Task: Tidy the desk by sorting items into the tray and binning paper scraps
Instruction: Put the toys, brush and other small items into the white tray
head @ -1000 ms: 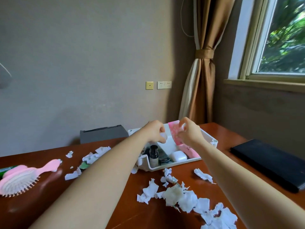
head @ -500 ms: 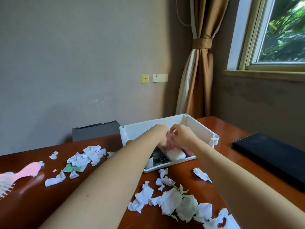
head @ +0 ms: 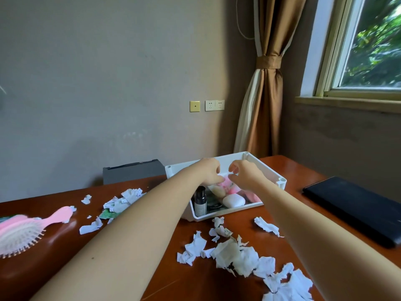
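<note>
A white tray (head: pixel 280 181) stands at the desk's far middle. Inside it are a black bottle (head: pixel 200 202), a white case (head: pixel 234 201) and a pink packet (head: pixel 230 185). Both my hands are over the tray, a small gap between them. My left hand (head: pixel 208 172) reaches down with curled fingertips on the packet's top edge. The fingers of my right hand (head: pixel 245 174) are loosely curled just above the packet. Torn white paper scraps (head: pixel 238 255) litter the desk in front of the tray, and more scraps (head: pixel 121 200) lie to its left.
A pink hairbrush (head: pixel 23 231) lies at the left edge of the desk, with a green packet (head: pixel 107 213) among the left scraps. On the right lies a flat black slab (head: pixel 355 209). A grey bin (head: pixel 133 170) stands beyond the desk's far edge.
The pink packet, held up over the tray by both hands a second ago, now lies in the tray. My hands have risen slightly and moved apart.
</note>
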